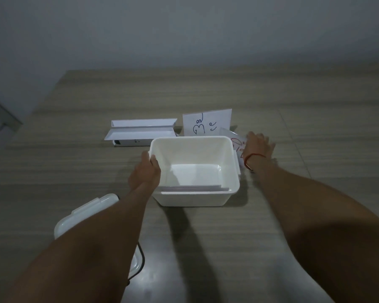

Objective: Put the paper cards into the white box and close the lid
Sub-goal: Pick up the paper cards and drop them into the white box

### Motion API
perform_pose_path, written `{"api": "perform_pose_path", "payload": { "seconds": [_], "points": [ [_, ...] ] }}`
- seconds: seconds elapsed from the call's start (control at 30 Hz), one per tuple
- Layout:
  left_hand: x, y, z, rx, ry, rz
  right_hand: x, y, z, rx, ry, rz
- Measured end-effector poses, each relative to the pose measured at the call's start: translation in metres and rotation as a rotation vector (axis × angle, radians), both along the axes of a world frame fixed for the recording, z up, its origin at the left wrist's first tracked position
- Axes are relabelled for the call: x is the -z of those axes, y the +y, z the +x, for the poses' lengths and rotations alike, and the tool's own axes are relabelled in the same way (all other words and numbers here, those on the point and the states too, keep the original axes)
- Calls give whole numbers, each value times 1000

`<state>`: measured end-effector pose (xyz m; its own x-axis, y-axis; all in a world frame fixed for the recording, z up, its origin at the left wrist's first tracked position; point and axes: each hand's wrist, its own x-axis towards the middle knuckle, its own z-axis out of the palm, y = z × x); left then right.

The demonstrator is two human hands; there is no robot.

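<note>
Two hands at white box [195, 169]: left hand [146, 169] gripping left rim, right hand [258, 147] closing on red-marked card [236, 143] just right of box, grip unclear. Lid [83, 217] near-left on surface [293, 106].

My left hand [145, 169] sits on the left rim of the white box [194, 199], so that side is blocked. The box mouth is wide open from above, with a few cards [193, 188] lying flat against its near wall. My right hand [258, 147] fills the gap just right of the box, over the red-marked card [236, 143]. Beyond the far rim a blue-marked card [207, 123] stands upright, and a folded white paper tray [140, 130] lies far left. The lid [90, 213] sits near left under my forearm. The table [293, 101] is bare far right and in the near middle.
</note>
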<state>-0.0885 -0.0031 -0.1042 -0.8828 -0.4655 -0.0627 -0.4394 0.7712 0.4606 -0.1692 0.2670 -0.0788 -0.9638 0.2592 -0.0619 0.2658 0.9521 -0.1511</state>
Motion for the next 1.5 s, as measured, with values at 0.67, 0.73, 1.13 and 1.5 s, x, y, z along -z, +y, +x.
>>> {"api": "perform_pose_path", "payload": {
  "seconds": [0.67,0.73,1.13,1.5],
  "points": [
    [-10,16,17,-62,28,333,-116,-36,18,-185,330,-704],
    [-10,16,19,-61,32,362,-102,-44,24,-216,225,-719],
    [-9,17,30,-80,103,510,-44,-57,74,-366,-327,-698],
    [-10,15,29,-131,14,475,-49,-66,70,-403,-729,-423]
  ]
}}
